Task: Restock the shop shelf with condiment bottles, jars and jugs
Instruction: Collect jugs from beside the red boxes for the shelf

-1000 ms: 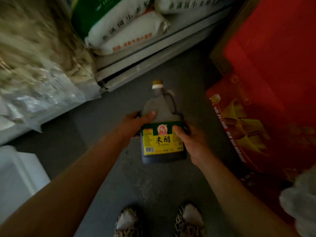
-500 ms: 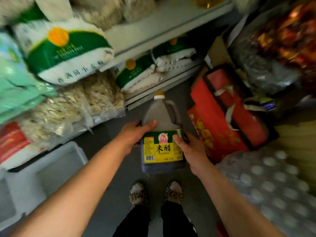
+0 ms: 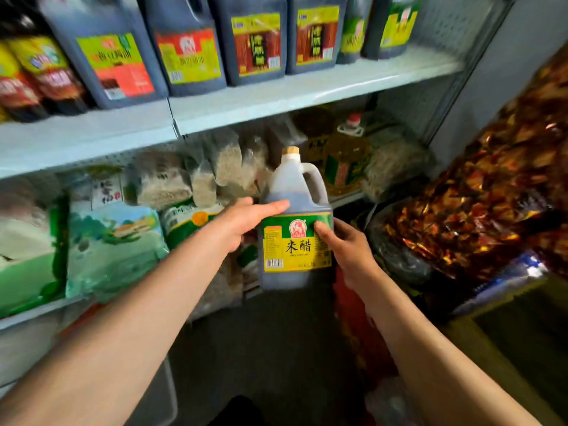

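Two hands are holding one dark jug (image 3: 296,229) upright in the air, below the top shelf (image 3: 307,87); the left hand (image 3: 242,222) and the right hand (image 3: 344,245) are each wrapping fingers around its sides. Six big dark jugs (image 3: 258,38) are standing on that shelf.

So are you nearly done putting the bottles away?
Partly. The upper white shelf already holds a row of dark jugs with bright labels. In hand: left hand and right hand grip a dark vinegar jug with a yellow-green label, below that shelf. It is not yet placed.
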A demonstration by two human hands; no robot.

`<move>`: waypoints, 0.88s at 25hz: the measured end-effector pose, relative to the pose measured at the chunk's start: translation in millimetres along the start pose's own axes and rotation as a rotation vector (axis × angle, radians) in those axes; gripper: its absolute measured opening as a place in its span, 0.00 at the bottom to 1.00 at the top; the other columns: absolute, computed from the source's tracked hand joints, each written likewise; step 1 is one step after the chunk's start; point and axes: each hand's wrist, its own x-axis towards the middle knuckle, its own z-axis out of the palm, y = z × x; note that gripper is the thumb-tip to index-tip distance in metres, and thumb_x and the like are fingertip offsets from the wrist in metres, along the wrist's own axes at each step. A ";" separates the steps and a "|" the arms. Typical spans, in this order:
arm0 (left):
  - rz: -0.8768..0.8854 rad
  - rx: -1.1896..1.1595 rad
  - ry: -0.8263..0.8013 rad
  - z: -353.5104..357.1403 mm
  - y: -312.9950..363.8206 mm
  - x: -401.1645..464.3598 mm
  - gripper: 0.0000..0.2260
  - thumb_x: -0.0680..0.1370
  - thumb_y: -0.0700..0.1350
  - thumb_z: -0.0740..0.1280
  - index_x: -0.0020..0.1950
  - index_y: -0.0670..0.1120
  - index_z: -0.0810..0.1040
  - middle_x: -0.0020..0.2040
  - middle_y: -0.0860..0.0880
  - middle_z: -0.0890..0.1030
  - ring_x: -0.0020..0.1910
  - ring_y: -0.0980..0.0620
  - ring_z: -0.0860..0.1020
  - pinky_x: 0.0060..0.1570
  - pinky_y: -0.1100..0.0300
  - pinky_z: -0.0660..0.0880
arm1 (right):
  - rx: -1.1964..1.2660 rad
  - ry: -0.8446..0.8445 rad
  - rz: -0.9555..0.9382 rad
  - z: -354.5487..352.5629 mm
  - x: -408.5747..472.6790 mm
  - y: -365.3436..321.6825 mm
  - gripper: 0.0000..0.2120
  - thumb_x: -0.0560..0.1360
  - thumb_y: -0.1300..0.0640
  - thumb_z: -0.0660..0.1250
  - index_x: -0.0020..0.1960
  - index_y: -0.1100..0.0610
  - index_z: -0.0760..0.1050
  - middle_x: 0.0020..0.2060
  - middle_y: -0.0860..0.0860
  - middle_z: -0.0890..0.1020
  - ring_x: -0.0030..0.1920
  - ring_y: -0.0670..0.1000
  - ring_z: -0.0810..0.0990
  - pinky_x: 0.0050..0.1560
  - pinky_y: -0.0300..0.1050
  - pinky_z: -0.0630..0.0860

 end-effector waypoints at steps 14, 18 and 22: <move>0.256 0.078 -0.054 -47.9 169.3 87.0 0.33 0.58 0.61 0.81 0.56 0.47 0.79 0.50 0.48 0.85 0.47 0.49 0.84 0.47 0.53 0.80 | 0.094 -0.020 -0.257 37.4 118.7 -144.8 0.18 0.71 0.55 0.73 0.60 0.57 0.81 0.48 0.59 0.87 0.47 0.55 0.86 0.45 0.46 0.83; 0.335 0.120 -0.082 -28.6 198.4 112.4 0.36 0.55 0.63 0.81 0.57 0.48 0.78 0.52 0.50 0.84 0.50 0.50 0.82 0.54 0.50 0.79 | 0.094 0.036 -0.294 14.1 146.9 -165.5 0.21 0.71 0.55 0.74 0.63 0.57 0.80 0.51 0.60 0.86 0.52 0.59 0.85 0.52 0.53 0.82; 0.392 0.125 -0.108 3.3 224.9 138.3 0.31 0.58 0.61 0.80 0.57 0.51 0.77 0.52 0.50 0.84 0.50 0.49 0.82 0.44 0.54 0.79 | 0.049 0.022 -0.331 -23.8 183.6 -184.9 0.20 0.72 0.55 0.73 0.63 0.58 0.80 0.52 0.60 0.86 0.52 0.59 0.85 0.53 0.53 0.82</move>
